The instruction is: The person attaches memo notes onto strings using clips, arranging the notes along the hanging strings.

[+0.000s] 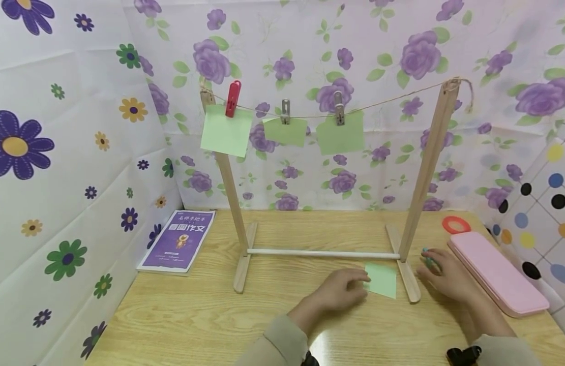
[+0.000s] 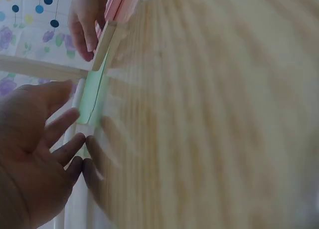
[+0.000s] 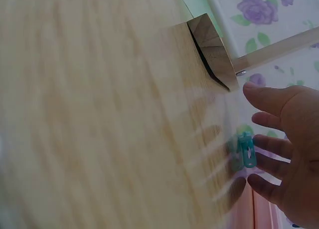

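Note:
A light green square of paper (image 1: pixel 382 280) lies on the table between the feet of a wooden stand. At its left edge are the fingertips of my left hand (image 1: pixel 339 291); the fingers are relaxed, and contact with the paper cannot be made out. My right hand (image 1: pixel 449 277) is right of the stand's right foot, fingers spread and loosely bent. A teal clip (image 3: pixel 247 150) lies by its fingertips, not gripped. Above, a string (image 1: pixel 378 103) carries green papers: one under a red clip (image 1: pixel 233 99), two under metal clips (image 1: pixel 286 112).
The wooden stand (image 1: pixel 430 168) has two posts joined low down by a white bar (image 1: pixel 323 252). A pink case (image 1: pixel 499 274) and a red ring (image 1: pixel 456 224) are at the right. On the left lies a purple book (image 1: pixel 177 240). Patterned cloth (image 1: pixel 282 178) hangs behind.

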Demonstrator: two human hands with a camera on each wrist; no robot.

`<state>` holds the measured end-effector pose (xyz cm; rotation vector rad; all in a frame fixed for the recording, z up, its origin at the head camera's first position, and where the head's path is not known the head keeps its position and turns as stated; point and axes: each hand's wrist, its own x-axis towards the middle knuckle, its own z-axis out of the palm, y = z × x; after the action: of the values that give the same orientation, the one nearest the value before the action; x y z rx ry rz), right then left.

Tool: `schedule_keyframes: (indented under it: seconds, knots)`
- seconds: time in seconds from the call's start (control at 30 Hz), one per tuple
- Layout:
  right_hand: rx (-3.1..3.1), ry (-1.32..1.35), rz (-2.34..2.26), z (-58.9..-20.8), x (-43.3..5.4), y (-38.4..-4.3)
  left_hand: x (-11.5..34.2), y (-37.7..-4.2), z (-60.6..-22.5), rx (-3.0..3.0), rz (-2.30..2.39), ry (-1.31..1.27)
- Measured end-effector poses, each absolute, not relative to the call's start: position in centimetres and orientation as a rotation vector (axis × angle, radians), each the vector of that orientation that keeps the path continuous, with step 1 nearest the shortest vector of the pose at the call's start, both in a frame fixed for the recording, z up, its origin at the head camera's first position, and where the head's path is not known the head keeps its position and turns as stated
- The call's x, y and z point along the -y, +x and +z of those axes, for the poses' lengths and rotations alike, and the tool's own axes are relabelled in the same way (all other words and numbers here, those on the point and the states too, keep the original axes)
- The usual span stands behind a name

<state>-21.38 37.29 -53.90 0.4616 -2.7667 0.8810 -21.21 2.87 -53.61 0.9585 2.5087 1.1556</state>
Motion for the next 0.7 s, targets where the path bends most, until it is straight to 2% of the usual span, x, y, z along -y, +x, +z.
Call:
schedule_keyframes:
  seconds: [0.1, 0.3, 0.53, 0.7]
  knots:
    - [2.746, 0.486, 0.875, -54.2, -37.5, -21.2, -2.6, -21.0, -53.5, -2.529, 0.968, 1.074]
    - [2.703, 0.420, 0.867, -54.0, -37.6, -21.2, -2.0, -21.1, -52.8, -2.633, 0.972, 1.003]
    - [2.741, 0.232, 0.887, -54.5, -38.0, -21.6, -2.0, -21.3, -52.8, -2.693, 0.648, 1.048]
    - [2.782, 0.205, 0.923, -54.6, -38.4, -21.4, -2.1, -21.5, -51.9, -2.620, 0.571, 1.039]
